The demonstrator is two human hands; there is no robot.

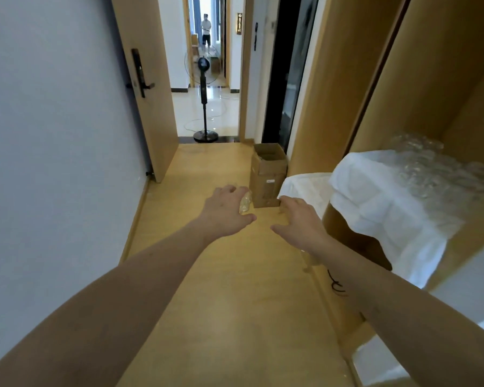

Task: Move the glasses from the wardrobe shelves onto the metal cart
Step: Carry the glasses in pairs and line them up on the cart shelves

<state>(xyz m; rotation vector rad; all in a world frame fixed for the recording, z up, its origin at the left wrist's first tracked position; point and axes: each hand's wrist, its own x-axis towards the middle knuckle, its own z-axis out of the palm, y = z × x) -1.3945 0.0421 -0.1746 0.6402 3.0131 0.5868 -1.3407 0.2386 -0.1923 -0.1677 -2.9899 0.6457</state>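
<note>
My left hand [224,210] hangs over the wooden floor and grips a small clear glass [245,203] from above, fingers curled round it. Close beside it, my right hand [301,223] is held palm down with bent fingers and the thumb out. What lies under its palm is hidden. Several clear glasses [436,169] stand on a white cloth [375,196] on the wardrobe shelf [347,236] at the right. No metal cart is in view.
An open cardboard box [267,174] stands on the floor by the wardrobe's end. A wooden door [148,88] is open at the left. A standing fan [204,101] blocks part of the doorway, and a person [206,32] stands far down the hall.
</note>
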